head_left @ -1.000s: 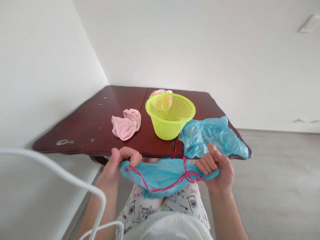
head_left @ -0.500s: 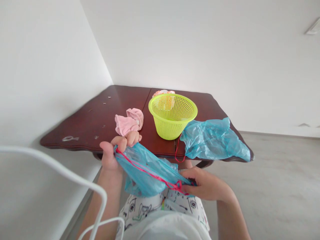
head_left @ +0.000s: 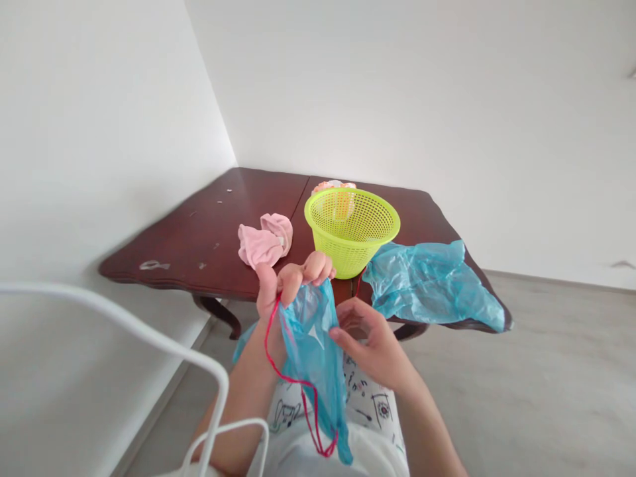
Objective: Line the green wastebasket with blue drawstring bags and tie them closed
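My left hand is closed on the top edge of a thin blue plastic bag. The bag hangs down in front of my lap, and a bit of blue plastic also shows behind my left forearm. A red drawstring loops down from the bag's edge. Against the bag's right side is my right hand, its thumb and fingers apart and curved, the thumb tip at the plastic. Whether its hidden fingertips touch the bag, I cannot tell.
On the dark red wooden table stands a yellow-green plastic basket. Left of it lies a pink cloth item, and behind it an orange-and-white item. A second blue bag lies at the right corner. A white cable crosses the lower left.
My left hand has moved right and slightly up with the bag, which now hangs lengthwise. My right hand has released the drawstring edge and moved up to the bag's side.
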Demonstrator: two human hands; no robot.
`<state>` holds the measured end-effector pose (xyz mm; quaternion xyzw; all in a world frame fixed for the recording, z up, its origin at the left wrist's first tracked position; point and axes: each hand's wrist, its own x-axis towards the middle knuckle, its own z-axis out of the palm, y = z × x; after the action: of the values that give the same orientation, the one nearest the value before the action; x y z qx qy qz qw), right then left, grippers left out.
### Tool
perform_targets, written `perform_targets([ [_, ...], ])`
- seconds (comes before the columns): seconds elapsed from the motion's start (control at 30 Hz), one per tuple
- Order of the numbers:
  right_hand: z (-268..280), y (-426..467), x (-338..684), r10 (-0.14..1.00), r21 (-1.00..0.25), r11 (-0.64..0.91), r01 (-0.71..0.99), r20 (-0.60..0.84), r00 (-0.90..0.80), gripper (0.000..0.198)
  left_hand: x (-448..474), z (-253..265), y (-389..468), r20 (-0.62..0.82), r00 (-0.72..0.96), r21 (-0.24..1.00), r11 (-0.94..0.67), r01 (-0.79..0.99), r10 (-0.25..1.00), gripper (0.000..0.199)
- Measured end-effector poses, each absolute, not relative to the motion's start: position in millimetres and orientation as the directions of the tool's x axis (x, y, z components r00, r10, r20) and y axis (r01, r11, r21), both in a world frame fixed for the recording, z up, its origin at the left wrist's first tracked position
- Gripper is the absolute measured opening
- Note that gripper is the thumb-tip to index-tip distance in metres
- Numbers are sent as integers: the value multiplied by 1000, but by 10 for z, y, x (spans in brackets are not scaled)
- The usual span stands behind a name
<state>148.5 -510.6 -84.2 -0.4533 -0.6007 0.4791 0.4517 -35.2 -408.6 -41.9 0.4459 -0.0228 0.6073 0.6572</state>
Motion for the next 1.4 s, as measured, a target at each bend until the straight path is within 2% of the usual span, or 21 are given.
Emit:
perform_targets([
  [0.07, -908, -5065, 1393, 991, -983, 101, 151, 86, -106, 39, -372, -463, -4070, 554, 262, 620, -181, -764, 790, 95],
  [0.2, -876, -5046, 1620, 995, -998, 42, -54, 37, 90, 49, -602, -545, -3963, 464, 249, 767, -245, -593, 850, 90],
  [0.27, -821, -5049, 1775, 986, -983, 31, -179, 0, 168, 51, -758, -567, -3884, 443, 354, 836, -237, -495, 823, 80],
  [0.37, -769, -5045, 1903, 978, -944, 11, -331, -58, 199, 51, -952, -586, -3793, 354, 581, 935, -287, -208, 733, 51],
  [0.47, -777, -5024, 1950, 973, -912, 38, -409, -59, 221, 48, -1069, -614, -3770, 210, 699, 939, -340, 50, 684, 33],
  [0.6, -817, -4989, 2049, 967, -871, 60, -487, -71, 246, 41, -1179, -690, -3773, 128, 687, 926, -335, 176, 715, 19],
  [0.77, -803, -4962, 2182, 974, -791, -52, -610, -176, 144, 40, -1317, -780, -3674, 180, 594, 841, -436, 320, 784, 23],
  [0.87, -782, -4974, 2202, 981, -739, -118, -663, -192, 39, 56, -1332, -789, -3622, 238, 529, 824, -458, 333, 814, 20],
  [0.93, -780, -4996, 2197, 977, -728, -139, -671, -213, 28, 58, -1303, -771, -3623, 287, 485, 816, -476, 328, 826, 21],
  [1.03, -797, -5051, 2200, 958, -768, -159, -620, -272, 92, 47, -1240, -731, -3679, 326, 415, 843, -460, 278, 849, 28],
  [1.13, -846, -5140, 2264, 963, -867, -150, -475, -237, 130, 58, -1210, -704, -3750, 252, 430, 936, -332, 120, 867, 41],
  [1.2, -898, -5214, 2341, 983, -954, -158, -255, -177, 54, 66, -1220, -690, -3780, 201, 456, 978, -206, -38, 867, 50],
  [1.27, -953, -5282, 2420, 984, -987, -153, 42, -156, -85, 70, -1243, -665, -3794, 170, 485, 976, -78, -204, 858, 63],
  [1.33, -985, -5331, 2463, 970, -952, -100, 289, -158, -184, 65, -1259, -622, -3807, 153, 535, 942, 41, -332, 831, 71],
  [1.4, -970, -5359, 2438, 971, -913, -24, 407, -119, -209, 55, -1241, -570, -3835, 141, 586, 913, 124, -389, 798, 70],
])
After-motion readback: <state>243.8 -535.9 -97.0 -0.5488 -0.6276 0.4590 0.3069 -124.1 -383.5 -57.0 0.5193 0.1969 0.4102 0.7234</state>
